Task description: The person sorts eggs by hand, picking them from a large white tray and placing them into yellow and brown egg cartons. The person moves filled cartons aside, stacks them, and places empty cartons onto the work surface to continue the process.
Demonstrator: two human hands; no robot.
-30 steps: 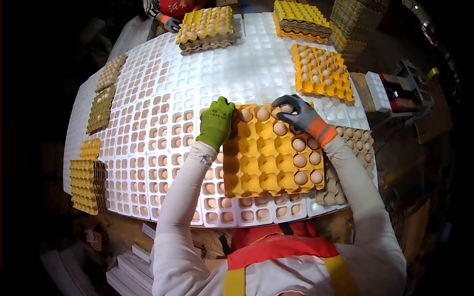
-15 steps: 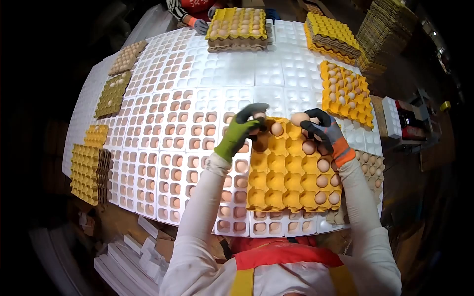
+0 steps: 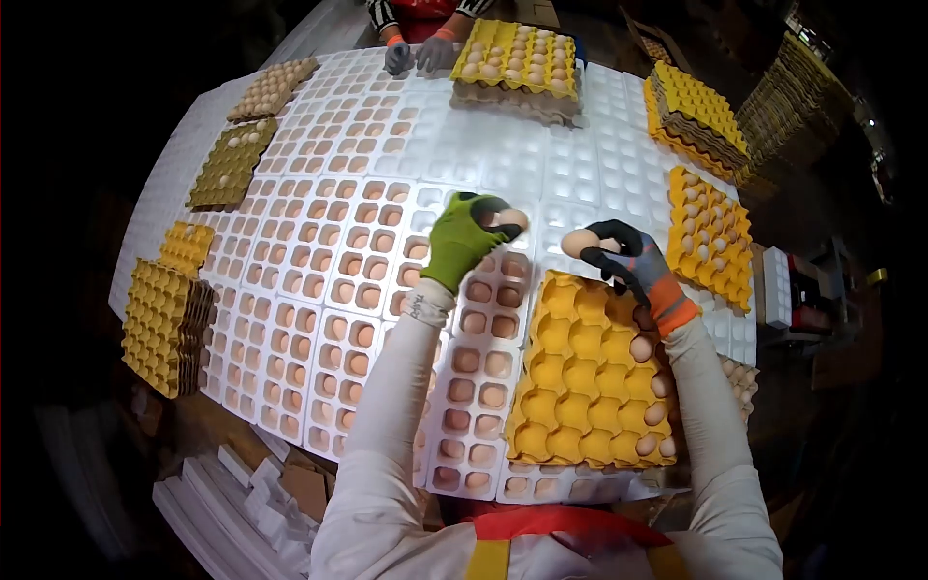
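stack of yellow trays (image 3: 159, 324) at left; co-worker's gloved hands (image 3: 418, 56) beside a far filled tray (image 3: 517, 58).

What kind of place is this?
Probably an egg packing station: the left hand and right hand each hold an egg by a yellow tray, white foam cartons hold more, stacked trays stand nearby.

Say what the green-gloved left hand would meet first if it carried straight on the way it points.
Most likely the empty white foam trays just beyond it. The left hand, holding an egg, points away and slightly right; its height above them is unclear.
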